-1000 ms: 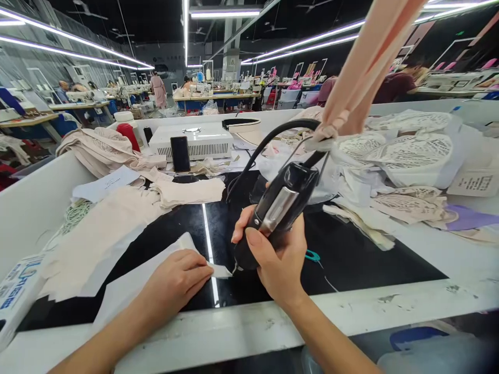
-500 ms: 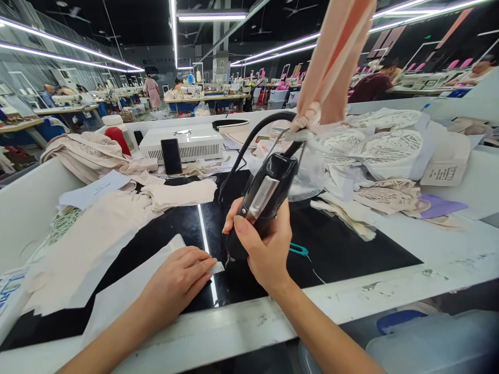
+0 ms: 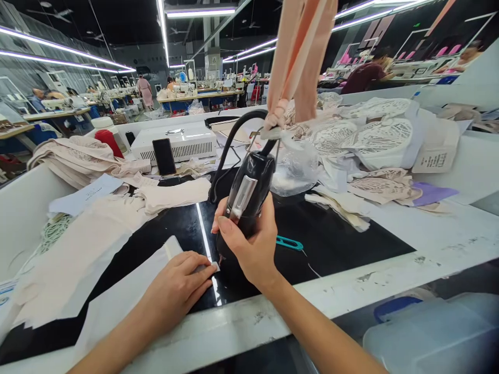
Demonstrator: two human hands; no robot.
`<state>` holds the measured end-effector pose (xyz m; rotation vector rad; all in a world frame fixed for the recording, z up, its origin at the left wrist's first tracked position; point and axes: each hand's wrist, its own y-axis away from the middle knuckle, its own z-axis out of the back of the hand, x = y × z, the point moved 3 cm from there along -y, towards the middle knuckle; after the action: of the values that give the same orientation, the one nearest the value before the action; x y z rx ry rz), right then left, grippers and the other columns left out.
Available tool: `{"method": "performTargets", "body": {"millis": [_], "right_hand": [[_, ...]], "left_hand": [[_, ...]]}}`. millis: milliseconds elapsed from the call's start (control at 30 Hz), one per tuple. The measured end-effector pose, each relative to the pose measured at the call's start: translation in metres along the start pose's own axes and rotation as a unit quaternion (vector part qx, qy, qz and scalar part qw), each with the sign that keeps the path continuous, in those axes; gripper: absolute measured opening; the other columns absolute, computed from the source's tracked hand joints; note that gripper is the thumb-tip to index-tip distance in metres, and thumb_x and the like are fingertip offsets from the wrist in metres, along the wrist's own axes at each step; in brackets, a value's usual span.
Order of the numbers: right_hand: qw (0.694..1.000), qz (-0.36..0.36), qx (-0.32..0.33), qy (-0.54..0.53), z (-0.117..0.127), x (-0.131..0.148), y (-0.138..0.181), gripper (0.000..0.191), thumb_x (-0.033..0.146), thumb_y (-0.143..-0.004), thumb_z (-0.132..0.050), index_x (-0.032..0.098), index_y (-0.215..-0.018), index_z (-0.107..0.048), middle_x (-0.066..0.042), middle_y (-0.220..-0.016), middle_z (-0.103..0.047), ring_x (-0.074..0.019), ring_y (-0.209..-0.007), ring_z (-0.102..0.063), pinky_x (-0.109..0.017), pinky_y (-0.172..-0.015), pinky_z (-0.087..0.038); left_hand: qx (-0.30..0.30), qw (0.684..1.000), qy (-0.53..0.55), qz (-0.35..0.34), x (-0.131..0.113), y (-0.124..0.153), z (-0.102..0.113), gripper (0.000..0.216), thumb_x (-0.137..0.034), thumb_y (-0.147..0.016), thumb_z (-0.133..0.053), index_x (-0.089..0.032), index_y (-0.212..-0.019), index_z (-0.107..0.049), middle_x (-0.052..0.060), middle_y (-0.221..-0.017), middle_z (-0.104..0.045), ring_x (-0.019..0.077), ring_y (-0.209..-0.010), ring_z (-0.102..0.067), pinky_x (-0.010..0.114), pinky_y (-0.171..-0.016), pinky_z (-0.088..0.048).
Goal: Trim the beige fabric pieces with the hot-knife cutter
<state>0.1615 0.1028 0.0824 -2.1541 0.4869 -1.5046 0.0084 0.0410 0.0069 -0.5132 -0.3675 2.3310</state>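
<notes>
My right hand (image 3: pixel 249 249) is wrapped round a black hand-held cutting tool (image 3: pixel 246 195) with a silver plate, its tip down on the black table top (image 3: pixel 343 244). A black cable and a pink fabric strap (image 3: pixel 298 57) rise from the tool's top. My left hand (image 3: pixel 177 285) lies flat, fingers stretched, pressing a white fabric piece (image 3: pixel 125 296) onto the table. The piece's corner sits right by the tool's tip, next to a lit white line (image 3: pixel 205 234) in the table.
Beige fabric pieces (image 3: pixel 78 249) lie at left, lace pieces in bags (image 3: pixel 382 140) at right. Teal snips (image 3: pixel 290 242) rest right of the tool. A white box (image 3: pixel 175 143) and a phone (image 3: pixel 163 156) stand behind. People work at distant tables.
The tool's tip and my right hand have crept left along the fabric's corner, and less of the corner now shows beyond my left fingers. The view has shifted rightward.
</notes>
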Motion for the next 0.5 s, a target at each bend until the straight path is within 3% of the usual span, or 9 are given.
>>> {"method": "performTargets", "body": {"millis": [300, 500], "right_hand": [[0.999, -0.016, -0.021, 0.025, -0.0017, -0.0025, 0.0040, 0.051, 0.029, -0.076, -0.075, 0.028, -0.120, -0.051, -0.005, -0.105, -0.062, -0.0183, -0.082, -0.062, -0.031, -0.063, -0.054], [0.999, -0.013, -0.016, 0.034, -0.0016, -0.0063, 0.0068, 0.052, 0.031, -0.077, -0.074, 0.028, -0.123, -0.050, -0.003, -0.099, -0.061, -0.0172, -0.077, -0.060, -0.031, -0.061, -0.054]], "left_hand": [[-0.012, 1.000, 0.002, 0.004, 0.0024, 0.0036, -0.0021, 0.030, -0.023, -0.108, -0.047, -0.019, -0.130, -0.067, 0.012, -0.118, -0.070, 0.0250, -0.108, -0.068, 0.042, -0.095, -0.061], [-0.007, 1.000, -0.003, -0.002, 0.0018, 0.0032, -0.0008, 0.030, -0.022, -0.108, -0.047, -0.019, -0.131, -0.067, 0.012, -0.118, -0.071, 0.0255, -0.109, -0.068, 0.044, -0.096, -0.060]]}}
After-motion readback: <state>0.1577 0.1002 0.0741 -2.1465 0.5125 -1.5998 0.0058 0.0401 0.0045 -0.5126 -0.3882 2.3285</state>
